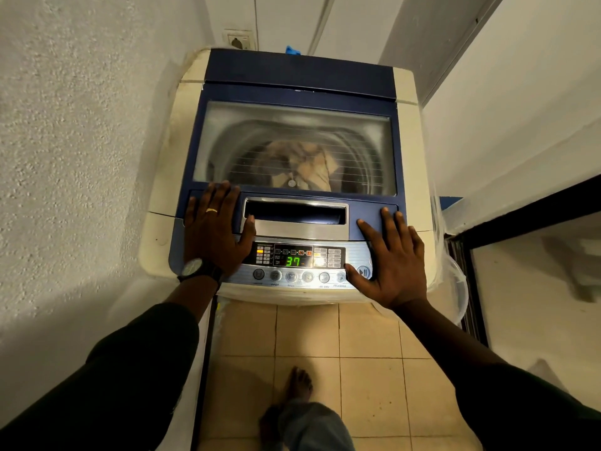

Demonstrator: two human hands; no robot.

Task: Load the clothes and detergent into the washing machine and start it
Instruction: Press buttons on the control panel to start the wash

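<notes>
A top-loading washing machine (413, 92) with a blue lid stands in front of me. Its glass lid (227, 125) is down, and beige and grey clothes (302, 164) show blurred inside the drum. The control panel (354, 252) is lit and its green display (292, 262) reads 37. My left hand (216, 232) lies flat, fingers spread, on the lid's front left corner and the panel's left end. My right hand (390, 258) rests flat on the panel's right end, its thumb beside the start/pause button (363, 272). Neither hand holds anything. No detergent is in view.
A rough white wall (65, 157) is close on the left, another wall on the right. A wall socket (239, 40) sits behind the machine. A dark-framed doorway (520, 216) opens at right. My bare foot (296, 385) stands on the beige tile floor (367, 353).
</notes>
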